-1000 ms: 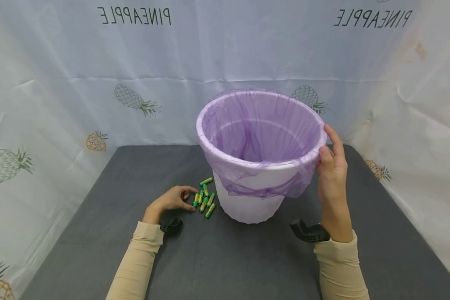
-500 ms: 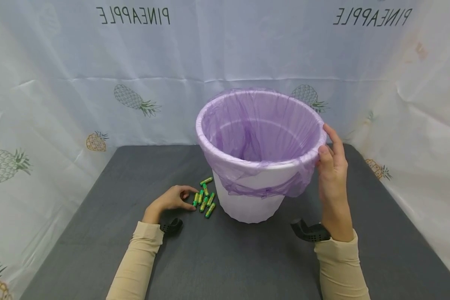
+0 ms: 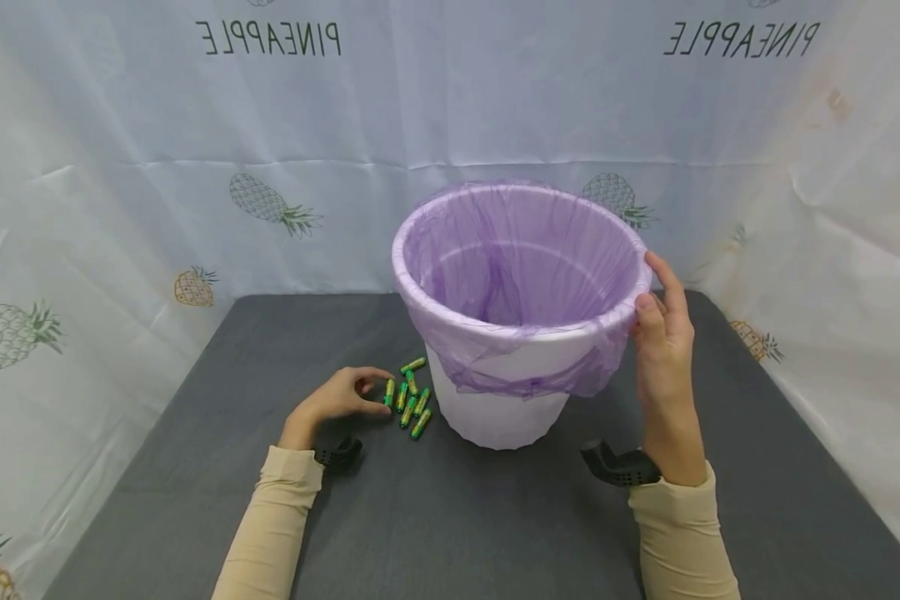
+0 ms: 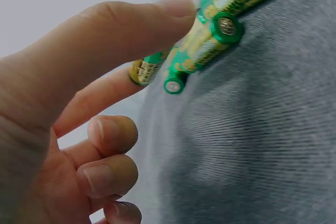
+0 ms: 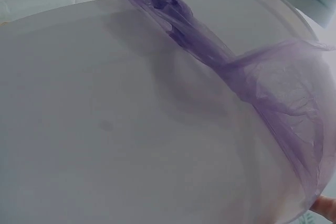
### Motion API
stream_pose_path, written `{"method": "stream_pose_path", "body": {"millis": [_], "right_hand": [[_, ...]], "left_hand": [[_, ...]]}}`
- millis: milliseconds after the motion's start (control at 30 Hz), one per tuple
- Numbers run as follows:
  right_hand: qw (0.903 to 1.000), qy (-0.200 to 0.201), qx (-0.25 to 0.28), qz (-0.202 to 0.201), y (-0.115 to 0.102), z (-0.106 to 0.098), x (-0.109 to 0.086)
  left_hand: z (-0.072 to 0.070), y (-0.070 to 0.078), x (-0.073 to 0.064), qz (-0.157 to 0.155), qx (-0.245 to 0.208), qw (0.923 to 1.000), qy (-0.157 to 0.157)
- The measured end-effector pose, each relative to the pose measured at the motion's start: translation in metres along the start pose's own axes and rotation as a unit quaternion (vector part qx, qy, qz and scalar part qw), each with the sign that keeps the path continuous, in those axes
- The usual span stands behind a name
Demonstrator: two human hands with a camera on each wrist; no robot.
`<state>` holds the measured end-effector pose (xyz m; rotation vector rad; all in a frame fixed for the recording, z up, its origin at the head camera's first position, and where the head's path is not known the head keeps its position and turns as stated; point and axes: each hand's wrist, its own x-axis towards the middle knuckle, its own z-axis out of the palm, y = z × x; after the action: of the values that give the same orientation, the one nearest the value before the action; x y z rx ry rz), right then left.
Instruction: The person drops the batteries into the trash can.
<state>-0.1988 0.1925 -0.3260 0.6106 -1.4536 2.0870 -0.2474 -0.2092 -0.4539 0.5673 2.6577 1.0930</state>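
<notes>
My left hand [image 3: 342, 395] pinches one green-and-yellow battery [image 3: 389, 392] between thumb and index finger, the other fingers curled in. In the left wrist view, that battery [image 4: 146, 70] shows partly behind the thumb. Several more batteries [image 3: 408, 412] lie in a loose group just right of it on the dark table. My right hand [image 3: 666, 342] holds the right side of the rim of a white trash bin [image 3: 506, 417], thumb and index finger at the edge. A purple bag [image 3: 540, 275] lines the bin and folds over its rim. The right wrist view shows mostly the bin's wall [image 5: 105, 124].
A dark grey table cover [image 3: 450, 517] lies under everything. White curtains [image 3: 390, 100] with pineapple prints hang behind and at both sides. A black wrist camera mount [image 3: 618, 465] sits on the right wrist and another [image 3: 339, 454] on the left.
My left hand has shifted slightly left with the pinched battery, which now stands a little apart from its neighbours. My right hand stays at the bin's rim.
</notes>
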Motion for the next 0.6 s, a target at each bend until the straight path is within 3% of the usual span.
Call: {"method": "stream_pose_path", "body": {"millis": [600], "right_hand": [[0.9999,0.002,-0.013,-0.005,0.001,-0.001,-0.001]], "left_hand": [[-0.012,0.010,-0.007,0.008,-0.021,0.9980,0.059]]}}
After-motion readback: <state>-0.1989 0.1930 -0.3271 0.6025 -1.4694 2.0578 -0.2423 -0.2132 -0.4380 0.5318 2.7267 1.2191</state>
